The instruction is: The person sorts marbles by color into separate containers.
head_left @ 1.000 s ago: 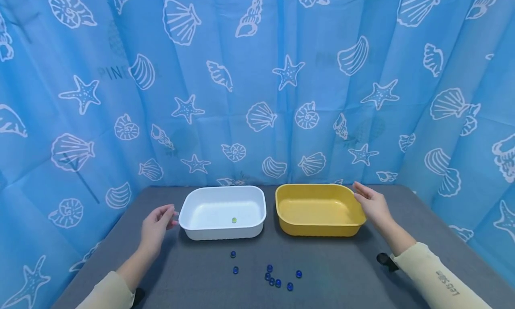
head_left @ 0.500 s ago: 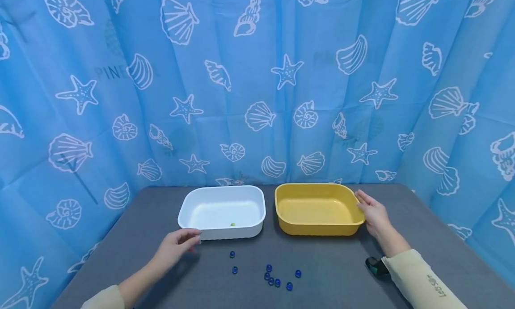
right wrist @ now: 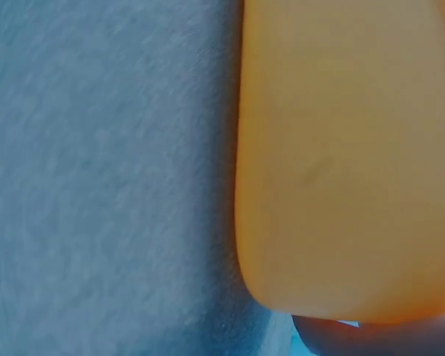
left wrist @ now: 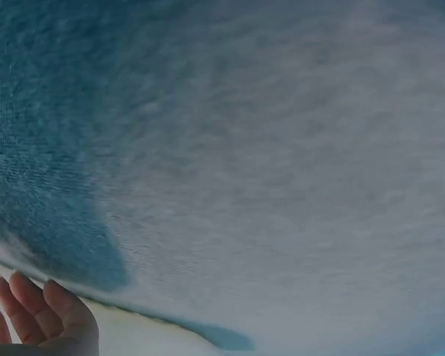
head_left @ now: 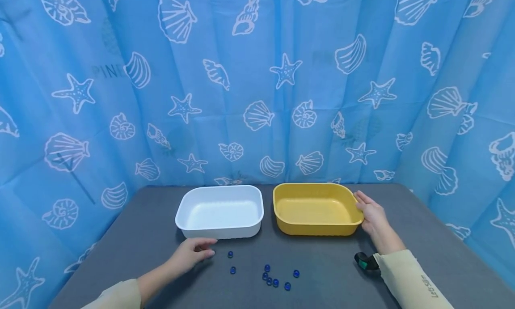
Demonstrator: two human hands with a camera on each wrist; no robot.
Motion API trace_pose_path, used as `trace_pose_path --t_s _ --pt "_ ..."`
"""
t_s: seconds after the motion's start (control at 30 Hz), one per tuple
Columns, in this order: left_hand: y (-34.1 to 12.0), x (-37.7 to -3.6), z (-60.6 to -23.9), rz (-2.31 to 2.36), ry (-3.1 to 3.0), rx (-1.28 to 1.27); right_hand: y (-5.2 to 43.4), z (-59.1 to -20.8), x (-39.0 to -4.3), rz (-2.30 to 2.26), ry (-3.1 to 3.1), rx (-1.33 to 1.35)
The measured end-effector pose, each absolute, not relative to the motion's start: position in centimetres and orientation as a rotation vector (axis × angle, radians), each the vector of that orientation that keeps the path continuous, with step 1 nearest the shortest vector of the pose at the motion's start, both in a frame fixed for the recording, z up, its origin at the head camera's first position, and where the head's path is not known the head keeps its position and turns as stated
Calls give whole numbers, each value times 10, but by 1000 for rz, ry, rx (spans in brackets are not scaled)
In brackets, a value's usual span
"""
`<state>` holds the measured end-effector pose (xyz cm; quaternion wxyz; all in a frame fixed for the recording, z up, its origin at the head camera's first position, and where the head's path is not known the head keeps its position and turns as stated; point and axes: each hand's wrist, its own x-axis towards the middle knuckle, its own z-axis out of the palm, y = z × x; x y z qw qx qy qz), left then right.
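Note:
My left hand (head_left: 194, 251) lies low over the grey table (head_left: 132, 237), fingers relaxed and pointing right, just in front of the white tub (head_left: 219, 232). It holds nothing. The nearest blue marble (head_left: 230, 254) sits a little to the right of its fingertips. Another marble (head_left: 232, 269) and a loose cluster of several marbles (head_left: 275, 280) lie further right. My right hand (head_left: 368, 213) rests with straight fingers against the right end of the yellow tub (head_left: 318, 228). In the right wrist view the yellow tub (right wrist: 348, 148) fills the frame. In the left wrist view my fingers (left wrist: 37, 311) show over blurred grey cloth.
The two tubs stand side by side at the back of the table, almost touching. A blue curtain (head_left: 257, 76) with shell prints closes in the back and both sides. A black and green wrist device (head_left: 362, 260) sits at my right sleeve.
My left hand has moved from beside the white tub's left end to the table in front of it, toward the marbles. The green bead seen in the white tub earlier is now out of sight.

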<state>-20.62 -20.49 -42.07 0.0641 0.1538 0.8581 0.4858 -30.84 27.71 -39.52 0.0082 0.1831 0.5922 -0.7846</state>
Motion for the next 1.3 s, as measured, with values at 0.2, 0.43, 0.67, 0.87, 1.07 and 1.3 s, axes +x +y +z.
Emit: trace_pose_path --t_s 0.2,0.43,0.67,0.87,1.07,1.3 --pt "-191 -208 -428 1396 2614 542 276 -396 -309 -2492 1792 603" --pt "-178 -209 -432 1214 2745 542 275 -394 -309 -2510 1766 601" --pt "-166 -212 -431 1090 2820 556 274 -393 -310 -2489 1835 624" --pt "-161 -214 -432 1036 2837 526 272 -395 -309 -2464 1895 632" --pt "-158 -216 -433 1011 2833 537 273 -395 -308 -2457 1897 636" --pt "-156 -216 -432 1015 2828 537 274 -394 -305 -2440 1911 618"
